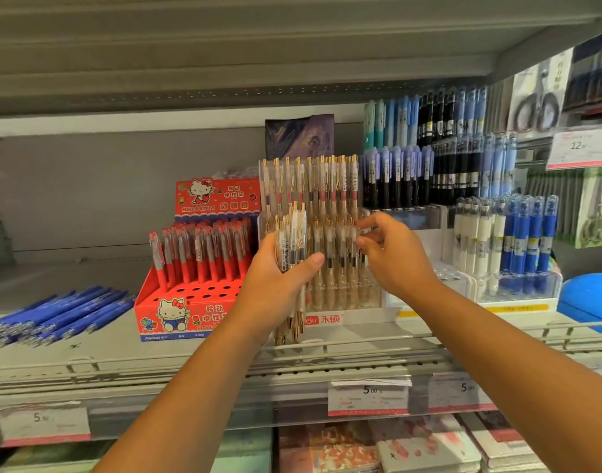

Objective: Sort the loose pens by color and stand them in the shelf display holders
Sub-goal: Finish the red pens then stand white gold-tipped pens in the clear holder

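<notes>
Left hand (275,278): fingers and thumb wrapped round a bundle of clear gold-clipped pens (294,227), held upright at mid-barrel, just in front of the clear acrylic display holder (357,317). The tips hang below the palm.

Right hand (395,250): fingers curled at the tops of the holder's front-row pens. Fingertips (361,240) appear to meet one pen. A firm pinch cannot be confirmed.

Loose blue pens (53,315) lie flat on the shelf (88,356), left of the red Hello Kitty pen box (190,302), untouched.

Handling assessment: the pens look light, stiff and smooth-barrelled, so a bundle is likely to fan or slide if grip slackens. The gold clips may snag on neighbours. Recommend taking one pen at a time near the clip end and lowering it tip-first into a free hole. The holder seems light and could shift if pushed.
</notes>
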`<state>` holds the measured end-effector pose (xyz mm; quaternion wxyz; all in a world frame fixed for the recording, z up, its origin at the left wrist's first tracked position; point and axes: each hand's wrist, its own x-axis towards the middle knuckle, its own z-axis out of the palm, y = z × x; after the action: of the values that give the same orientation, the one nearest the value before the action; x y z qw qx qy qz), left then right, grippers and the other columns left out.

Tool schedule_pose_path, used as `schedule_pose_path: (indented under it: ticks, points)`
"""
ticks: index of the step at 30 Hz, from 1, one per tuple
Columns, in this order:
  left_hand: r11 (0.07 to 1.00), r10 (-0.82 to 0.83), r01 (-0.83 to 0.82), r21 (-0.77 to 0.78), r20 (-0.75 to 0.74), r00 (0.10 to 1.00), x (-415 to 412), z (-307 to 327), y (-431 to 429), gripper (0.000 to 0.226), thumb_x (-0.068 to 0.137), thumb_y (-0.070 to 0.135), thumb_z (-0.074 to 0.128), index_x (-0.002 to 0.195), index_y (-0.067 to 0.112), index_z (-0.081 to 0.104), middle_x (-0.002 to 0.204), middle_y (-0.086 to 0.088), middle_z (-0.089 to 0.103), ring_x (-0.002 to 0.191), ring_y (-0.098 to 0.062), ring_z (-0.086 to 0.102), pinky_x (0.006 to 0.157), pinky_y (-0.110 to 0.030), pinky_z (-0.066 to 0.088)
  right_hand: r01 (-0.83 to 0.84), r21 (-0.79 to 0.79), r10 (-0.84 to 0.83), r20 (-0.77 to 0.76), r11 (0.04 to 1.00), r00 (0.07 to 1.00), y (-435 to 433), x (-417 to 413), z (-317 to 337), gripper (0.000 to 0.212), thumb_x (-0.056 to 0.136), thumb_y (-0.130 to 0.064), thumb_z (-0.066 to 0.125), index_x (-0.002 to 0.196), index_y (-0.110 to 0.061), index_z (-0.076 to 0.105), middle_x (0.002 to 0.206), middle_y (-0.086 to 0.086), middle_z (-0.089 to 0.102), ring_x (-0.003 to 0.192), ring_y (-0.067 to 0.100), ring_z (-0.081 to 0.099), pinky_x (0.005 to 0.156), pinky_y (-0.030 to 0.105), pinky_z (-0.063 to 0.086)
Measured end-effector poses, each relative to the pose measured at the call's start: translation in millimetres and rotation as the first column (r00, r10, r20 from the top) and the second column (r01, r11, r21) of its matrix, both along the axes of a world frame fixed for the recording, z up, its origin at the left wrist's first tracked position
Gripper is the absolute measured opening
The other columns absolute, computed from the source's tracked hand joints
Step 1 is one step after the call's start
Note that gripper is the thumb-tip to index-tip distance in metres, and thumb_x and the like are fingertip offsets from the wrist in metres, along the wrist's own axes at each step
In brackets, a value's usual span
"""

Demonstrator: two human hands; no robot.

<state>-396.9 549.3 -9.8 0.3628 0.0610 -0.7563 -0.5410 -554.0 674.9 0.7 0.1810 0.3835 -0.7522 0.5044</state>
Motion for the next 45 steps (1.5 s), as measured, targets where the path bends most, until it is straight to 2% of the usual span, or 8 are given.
schedule_pose_path:
  ticks: [9, 12, 16, 23, 29, 34, 39, 45]
  points:
    - [0.999, 0.003, -0.003, -0.034, -0.025, 1.000, 3, 1, 1, 0.065, 0.075, 0.046, 0.076, 0.133, 0.035, 0.050, 0.122, 0.015, 0.066, 0.115, -0.009, 0.061, 0.102, -0.045, 0.048, 0.102, -0.094, -0.125, -0.290, 0.990, 0.949, 5, 26, 7, 0.034, 0.093, -0.025, 0.064, 0.126, -0.020, 0.060, 0.111, -0.002, 0.054, 0.109, 0.016, 0.049, 0.087, 0.028, 0.043]
    - [0.998, -0.022, 0.020, -0.063, -0.028, 0.999, 2, 0, 0, 0.052, 0.081, 0.037, 0.077, 0.127, 0.038, 0.053, 0.115, 0.017, 0.069, 0.109, -0.006, 0.065, 0.095, -0.038, 0.052, -0.195, -0.184, 0.173, -0.129, 0.963, 0.976, 1, 46, 15, 0.030, 0.093, -0.020, 0.064, 0.123, -0.021, 0.060, 0.104, -0.006, 0.063, 0.096, 0.007, 0.058, 0.080, 0.020, 0.047]
    - [0.995, -0.053, 0.048, -0.084, -0.060, 0.997, 2, 1, 1, 0.045, 0.079, 0.032, 0.079, 0.116, 0.046, 0.057, 0.104, 0.017, 0.071, 0.095, -0.004, 0.068, 0.077, -0.027, 0.055, -0.477, -0.257, 0.520, 0.136, 0.841, 0.843, -8, 63, 19, 0.034, 0.091, -0.016, 0.067, 0.124, -0.023, 0.060, 0.091, -0.004, 0.070, 0.087, 0.010, 0.069, 0.071, 0.022, 0.056]
    - [0.993, -0.073, 0.065, -0.102, -0.079, 0.994, 0, 1, 1, 0.043, 0.083, 0.023, 0.077, 0.116, 0.042, 0.057, 0.106, 0.017, 0.071, 0.098, -0.001, 0.067, 0.076, -0.020, 0.056, -0.493, -0.352, 0.599, 0.333, 0.796, 0.729, -12, 62, 21, 0.029, 0.087, -0.005, 0.070, 0.115, -0.011, 0.068, 0.103, 0.008, 0.072, 0.094, 0.018, 0.070, 0.072, 0.025, 0.055]
    - [0.994, -0.066, 0.058, -0.097, -0.081, 0.995, 0, 3, 3, 0.044, 0.077, 0.048, 0.070, 0.118, 0.038, 0.057, 0.109, 0.014, 0.071, 0.104, -0.006, 0.067, 0.094, -0.039, 0.054, -0.556, -0.370, 0.668, 0.391, 0.744, 0.633, -10, 57, 20, 0.017, 0.091, -0.005, 0.063, 0.106, -0.008, 0.070, 0.101, 0.011, 0.074, 0.089, 0.017, 0.069, 0.068, 0.024, 0.054]
    - [0.996, -0.041, 0.034, -0.084, -0.091, 0.995, -2, 1, 1, 0.038, 0.084, 0.049, 0.066, 0.118, 0.034, 0.060, 0.106, 0.012, 0.072, 0.100, -0.007, 0.068, 0.084, -0.030, 0.056, -0.564, -0.474, 0.735, 0.381, 0.676, 0.560, -4, 46, 22, 0.007, 0.093, -0.004, 0.061, 0.099, -0.003, 0.065, 0.060, -0.006, 0.067, 0.065, 0.007, 0.067, 0.067, 0.024, 0.054]
    - [0.998, 0.003, -0.008, -0.069, -0.071, 0.997, -3, -2, -3, 0.019, 0.097, 0.032, 0.060, 0.109, 0.046, 0.057, 0.097, 0.023, 0.069, 0.083, 0.009, 0.065, 0.060, -0.006, 0.048, -0.409, -0.497, 0.604, 0.335, 0.766, 0.723, 6, 29, 29, 0.031, 0.085, -0.010, 0.073, 0.113, -0.005, 0.061, 0.096, 0.009, 0.075, 0.079, 0.017, 0.073, 0.067, 0.027, 0.058]
    - [1.000, -0.007, 0.006, -0.017, -0.078, 0.997, -3, -3, -4, 0.016, 0.097, 0.031, 0.059, 0.102, 0.047, 0.059, 0.082, 0.014, 0.070, 0.063, 0.001, 0.065, 0.055, -0.014, 0.052, -0.157, -0.487, 0.260, 0.150, 0.859, 0.954, 11, 8, 20, 0.037, 0.089, -0.011, 0.070, 0.121, -0.022, 0.055, 0.093, 0.003, 0.070, 0.081, 0.011, 0.071, 0.061, 0.022, 0.058]
